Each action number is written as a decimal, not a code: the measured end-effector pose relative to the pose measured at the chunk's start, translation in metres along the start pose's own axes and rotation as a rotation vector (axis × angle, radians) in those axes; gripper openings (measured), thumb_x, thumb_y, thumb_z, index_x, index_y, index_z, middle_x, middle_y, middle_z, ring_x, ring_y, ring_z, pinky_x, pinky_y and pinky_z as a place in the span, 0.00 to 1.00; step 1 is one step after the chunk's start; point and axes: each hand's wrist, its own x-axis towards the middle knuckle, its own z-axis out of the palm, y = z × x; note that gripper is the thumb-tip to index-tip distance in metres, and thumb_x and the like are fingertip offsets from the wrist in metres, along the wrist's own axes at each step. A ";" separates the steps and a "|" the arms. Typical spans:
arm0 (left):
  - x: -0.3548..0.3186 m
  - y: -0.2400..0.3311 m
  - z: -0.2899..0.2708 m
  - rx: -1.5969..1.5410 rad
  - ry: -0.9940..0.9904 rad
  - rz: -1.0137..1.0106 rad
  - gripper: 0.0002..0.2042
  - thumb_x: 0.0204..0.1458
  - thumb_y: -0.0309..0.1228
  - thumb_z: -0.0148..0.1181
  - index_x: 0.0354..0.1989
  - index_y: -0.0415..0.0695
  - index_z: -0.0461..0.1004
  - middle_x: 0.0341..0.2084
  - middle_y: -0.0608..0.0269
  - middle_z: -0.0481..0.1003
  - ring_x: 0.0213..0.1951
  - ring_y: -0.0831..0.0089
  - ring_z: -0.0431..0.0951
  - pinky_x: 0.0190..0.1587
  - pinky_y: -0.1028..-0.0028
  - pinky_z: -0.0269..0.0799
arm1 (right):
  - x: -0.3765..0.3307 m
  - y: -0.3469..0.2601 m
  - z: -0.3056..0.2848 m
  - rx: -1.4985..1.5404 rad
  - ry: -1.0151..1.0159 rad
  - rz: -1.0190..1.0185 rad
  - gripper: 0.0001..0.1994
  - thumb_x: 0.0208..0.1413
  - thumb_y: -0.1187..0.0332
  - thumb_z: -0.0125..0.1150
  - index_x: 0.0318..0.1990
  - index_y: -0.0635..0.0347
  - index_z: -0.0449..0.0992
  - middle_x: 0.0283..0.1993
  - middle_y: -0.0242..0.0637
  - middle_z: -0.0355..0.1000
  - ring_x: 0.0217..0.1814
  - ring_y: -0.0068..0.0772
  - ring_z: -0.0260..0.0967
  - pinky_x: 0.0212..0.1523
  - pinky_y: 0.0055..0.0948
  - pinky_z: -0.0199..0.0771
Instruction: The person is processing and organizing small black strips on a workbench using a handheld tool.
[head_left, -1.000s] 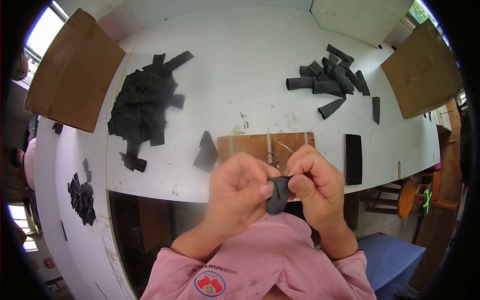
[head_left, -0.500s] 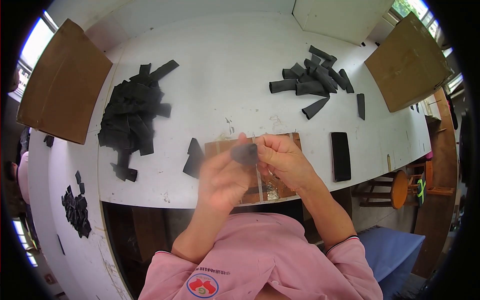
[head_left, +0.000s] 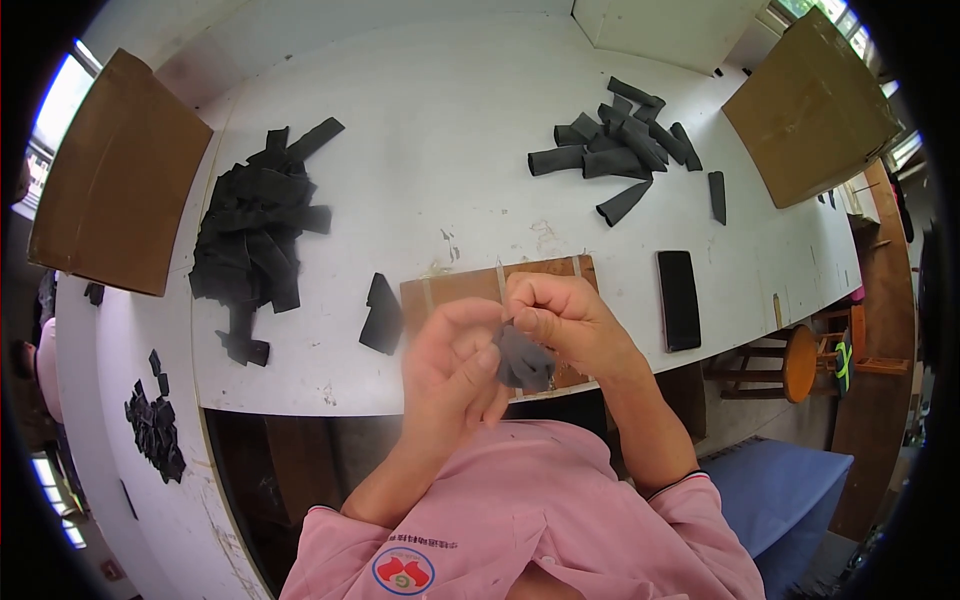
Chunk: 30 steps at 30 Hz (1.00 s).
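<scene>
Close to the table's front edge, both hands meet over a small dark grey fabric piece [head_left: 525, 362], which hangs bunched. My right hand [head_left: 570, 318] pinches its top between thumb and fingers. My left hand [head_left: 450, 365] is beside it, fingers loosely curled and apart; its index fingertip reaches the piece's upper edge, and its thumb is near the piece's left side. Under the hands lies a brown taped cardboard sheet [head_left: 455, 285]. Left of the sheet is a folded black fabric piece [head_left: 381, 318].
A heap of flat black strips [head_left: 255, 225] lies at left, rolled black tubes [head_left: 625, 135] at far right. A black phone [head_left: 679, 300] rests right of the cardboard sheet. Cardboard boxes stand at left [head_left: 120, 180] and right [head_left: 810, 115]. Small black scraps [head_left: 155, 430] lie far left. A wooden stool [head_left: 798, 363] stands right.
The fabric piece has moved lower and now hangs below the right fingertips. My left hand has slowed from a blur, its fingers now apart. The whole view has shifted slightly.
</scene>
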 end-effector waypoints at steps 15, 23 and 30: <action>0.018 -0.008 -0.026 0.762 -0.002 0.456 0.07 0.46 0.28 0.56 0.29 0.36 0.70 0.36 0.57 0.70 0.40 0.69 0.67 0.46 0.72 0.59 | -0.010 -0.005 0.010 -0.703 0.379 -0.437 0.10 0.46 0.64 0.57 0.26 0.63 0.68 0.25 0.34 0.64 0.26 0.25 0.62 0.25 0.22 0.62; 0.006 -0.019 -0.026 0.203 0.119 0.192 0.09 0.48 0.28 0.54 0.36 0.36 0.67 0.37 0.50 0.70 0.43 0.66 0.68 0.48 0.68 0.61 | -0.007 0.016 0.000 -1.229 0.194 -0.556 0.10 0.40 0.65 0.58 0.19 0.61 0.65 0.22 0.34 0.62 0.25 0.33 0.63 0.22 0.29 0.63; 0.042 0.010 -0.002 0.556 -0.220 0.028 0.10 0.39 0.27 0.62 0.29 0.36 0.72 0.30 0.56 0.73 0.36 0.70 0.72 0.37 0.75 0.68 | -0.015 0.014 -0.001 -0.986 0.278 -0.580 0.07 0.41 0.67 0.58 0.24 0.61 0.69 0.22 0.34 0.64 0.24 0.35 0.64 0.21 0.31 0.64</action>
